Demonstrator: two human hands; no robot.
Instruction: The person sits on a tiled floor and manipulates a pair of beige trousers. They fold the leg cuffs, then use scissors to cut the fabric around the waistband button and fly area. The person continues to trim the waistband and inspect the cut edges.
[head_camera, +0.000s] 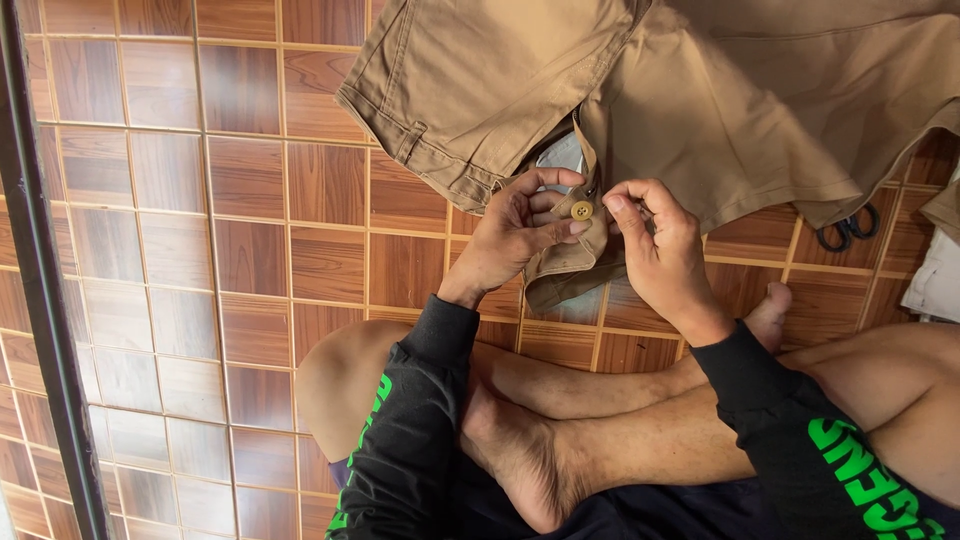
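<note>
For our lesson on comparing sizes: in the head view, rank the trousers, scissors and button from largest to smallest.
1. khaki trousers
2. scissors, only the black handles showing
3. tan button, held at the left hand

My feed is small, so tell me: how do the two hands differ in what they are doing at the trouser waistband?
The left hand grips the tan waistband, thumb and fingers around the round button; the right hand pinches just beside the button, not on it. The left hand's fingers spread over the cloth; the right hand's curl tight together. Both are bare, with black sleeves, above the tiled floor.
</note>
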